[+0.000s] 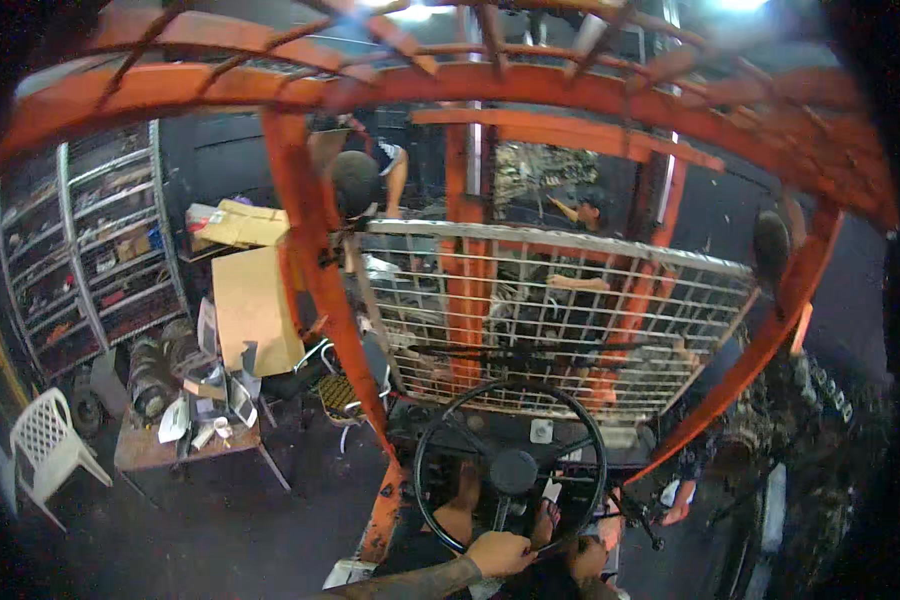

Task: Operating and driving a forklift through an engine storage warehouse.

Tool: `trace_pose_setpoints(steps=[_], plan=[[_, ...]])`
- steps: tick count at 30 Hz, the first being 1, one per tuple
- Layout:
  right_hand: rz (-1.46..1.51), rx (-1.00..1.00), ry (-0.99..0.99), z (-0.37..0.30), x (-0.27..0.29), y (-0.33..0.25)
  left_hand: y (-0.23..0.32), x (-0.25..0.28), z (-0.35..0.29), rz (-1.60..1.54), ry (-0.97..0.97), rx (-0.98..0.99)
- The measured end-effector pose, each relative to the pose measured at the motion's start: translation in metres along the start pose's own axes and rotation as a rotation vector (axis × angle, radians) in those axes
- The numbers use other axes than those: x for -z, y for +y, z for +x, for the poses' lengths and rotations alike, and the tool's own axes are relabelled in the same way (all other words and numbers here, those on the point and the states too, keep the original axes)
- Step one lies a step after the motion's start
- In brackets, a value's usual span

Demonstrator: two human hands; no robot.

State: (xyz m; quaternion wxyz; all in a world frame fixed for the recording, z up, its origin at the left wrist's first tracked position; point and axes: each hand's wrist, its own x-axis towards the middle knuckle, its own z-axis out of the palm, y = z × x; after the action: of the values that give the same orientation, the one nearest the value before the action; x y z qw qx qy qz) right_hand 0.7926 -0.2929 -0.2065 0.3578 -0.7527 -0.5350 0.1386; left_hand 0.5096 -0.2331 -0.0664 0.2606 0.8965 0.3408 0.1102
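Observation:
I sit behind a black steering wheel point(515, 470) with a round hub. My left hand point(500, 554) is closed around the lower rim of the wheel, its forearm coming in from the lower left. Low and just right of the rim is my right hand point(587, 560); it is dark and partly cut off, and its fingers cannot be made out. A thin control lever point(642, 520) with a dark knob sticks out to the right of the wheel. Below the wheel a sandalled foot point(547, 522) shows between the spokes.
An orange overhead frame point(420, 85) surrounds me; a metal mesh guard point(570, 290) stands ahead. Beyond it are a crouching person point(590, 212) and a standing person point(395, 175). At left are a cluttered table point(150, 450), a white plastic chair point(55, 445) and shelves point(90, 240). Machine parts line the right.

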Motion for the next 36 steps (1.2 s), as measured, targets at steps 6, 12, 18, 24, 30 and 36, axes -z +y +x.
trace_pose_setpoints(steps=[6,12,18,24,30,36], plan=[[-0.365,0.101,0.022,0.003,-0.011,0.034,0.006,0.011,-0.006,-0.07,0.07,0.038],[-0.382,0.161,0.0,-0.002,-0.016,0.046,-0.002,-0.008,-0.003,-0.091,0.156,0.058],[-0.396,0.133,0.017,-0.005,-0.017,0.05,-0.001,-0.005,-0.002,-0.161,0.15,0.063],[-0.397,-0.037,0.115,-0.002,-0.019,0.042,-0.004,0.005,-0.003,-0.099,0.039,0.114],[-0.319,-0.072,0.122,-0.008,0.001,-0.007,-0.008,-0.012,0.006,-0.076,0.1,0.089],[-0.339,0.02,0.119,-0.007,-0.01,0.025,0.004,-0.004,0.003,-0.035,0.092,0.134]])
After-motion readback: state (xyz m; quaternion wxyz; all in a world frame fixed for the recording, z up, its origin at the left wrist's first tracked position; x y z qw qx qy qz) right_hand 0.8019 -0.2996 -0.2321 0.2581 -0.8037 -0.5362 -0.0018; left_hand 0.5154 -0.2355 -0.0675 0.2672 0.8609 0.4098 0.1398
